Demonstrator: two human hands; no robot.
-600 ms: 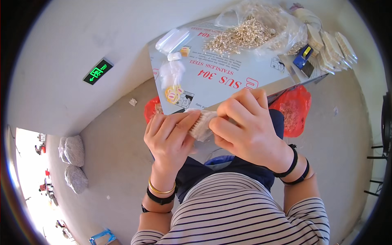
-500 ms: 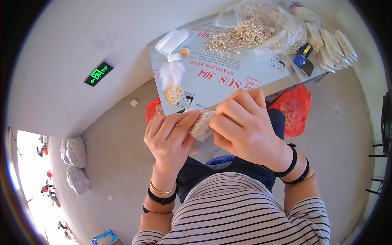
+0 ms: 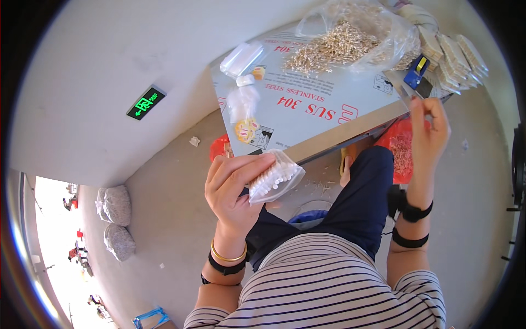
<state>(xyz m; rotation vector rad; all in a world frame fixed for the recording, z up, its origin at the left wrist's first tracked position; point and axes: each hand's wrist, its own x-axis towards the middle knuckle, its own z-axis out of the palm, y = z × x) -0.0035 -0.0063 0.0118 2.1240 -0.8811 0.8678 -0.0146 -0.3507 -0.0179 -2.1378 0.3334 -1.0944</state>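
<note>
One clear bag of white-tipped swabs (image 3: 278,176), pinched by the left hand (image 3: 233,183), between lap and near table edge. One right hand (image 3: 430,129), raised, fingers bent, near a blue-and-yellow device (image 3: 413,77); cannot tell whether its fingertips grip anything. One table (image 3: 307,131), covering printed with large red lettering, smaller dark lines and pictograms, upside down to the wearer. Several yellow cards (image 3: 246,130), pink markings, too small to read. One black wall sign (image 3: 146,102), green arrow, figure and characters.

One held pouch (image 3: 278,176), one sign (image 3: 146,103), apparently two sacks (image 3: 117,205).
</note>
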